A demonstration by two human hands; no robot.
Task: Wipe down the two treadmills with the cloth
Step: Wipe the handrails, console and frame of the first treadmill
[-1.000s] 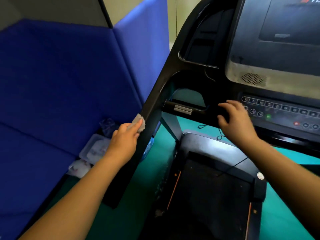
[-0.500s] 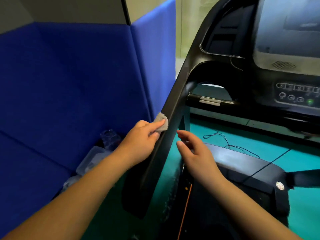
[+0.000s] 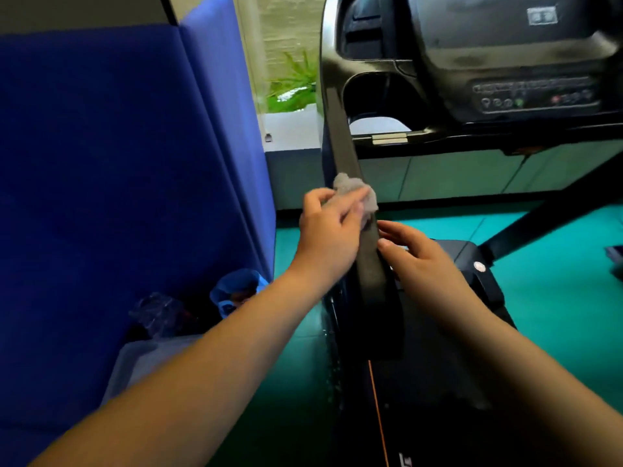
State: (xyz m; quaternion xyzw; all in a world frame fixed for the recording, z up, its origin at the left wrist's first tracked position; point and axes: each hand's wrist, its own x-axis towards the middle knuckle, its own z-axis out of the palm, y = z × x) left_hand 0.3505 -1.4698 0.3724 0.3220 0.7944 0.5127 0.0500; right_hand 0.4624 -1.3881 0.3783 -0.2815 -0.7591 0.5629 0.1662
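Blue padded wall [image 3: 118, 163]; left hand [image 3: 328, 230] presses crumpled cloth [image 3: 354, 190] on glossy upright [image 3: 347, 153].

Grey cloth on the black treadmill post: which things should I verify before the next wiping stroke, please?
1. Crumpled grey cloth gripped by the left hand: ok.
2. Cloth touches the black upright treadmill post: ok.
3. Right hand at the post's right edge, below the cloth, out of an upward stroke's path: ok.
4. Post above the cloth free of obstructions: ok.
5. Post surface clean: cannot tell.
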